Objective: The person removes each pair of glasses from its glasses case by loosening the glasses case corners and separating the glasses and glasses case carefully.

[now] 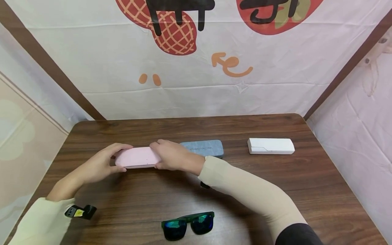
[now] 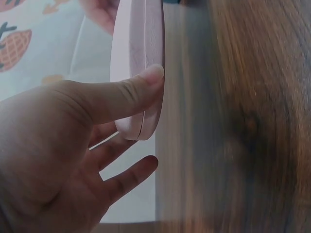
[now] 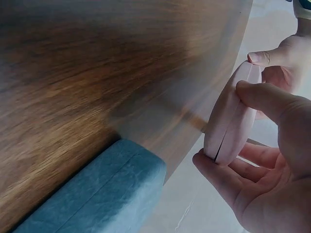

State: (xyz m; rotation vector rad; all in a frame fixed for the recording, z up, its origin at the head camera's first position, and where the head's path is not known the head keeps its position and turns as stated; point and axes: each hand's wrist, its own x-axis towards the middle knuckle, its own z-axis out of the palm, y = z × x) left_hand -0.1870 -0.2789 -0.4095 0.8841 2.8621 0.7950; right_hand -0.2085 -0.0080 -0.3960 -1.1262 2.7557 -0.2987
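A closed pink glasses case (image 1: 139, 157) is held between my two hands at the left of the table, its seam running along the side. My left hand (image 1: 99, 163) grips its left end, the thumb (image 2: 141, 85) laid across the seam in the left wrist view. At the other end my right hand (image 1: 173, 155) holds it, thumb on the near side and fingers around the far side. Just beyond my right hand lies a blue glasses case (image 1: 206, 148), partly hidden by that hand. Sunglasses (image 1: 188, 225) with dark green frames rest nearer to me, lenses facing me.
A white case (image 1: 271, 146) lies at the right on the brown wooden table (image 1: 306, 194). Behind the table hangs a printed white cloth (image 1: 196, 98), with more cloth on both sides. My right forearm crosses over the middle of the table.
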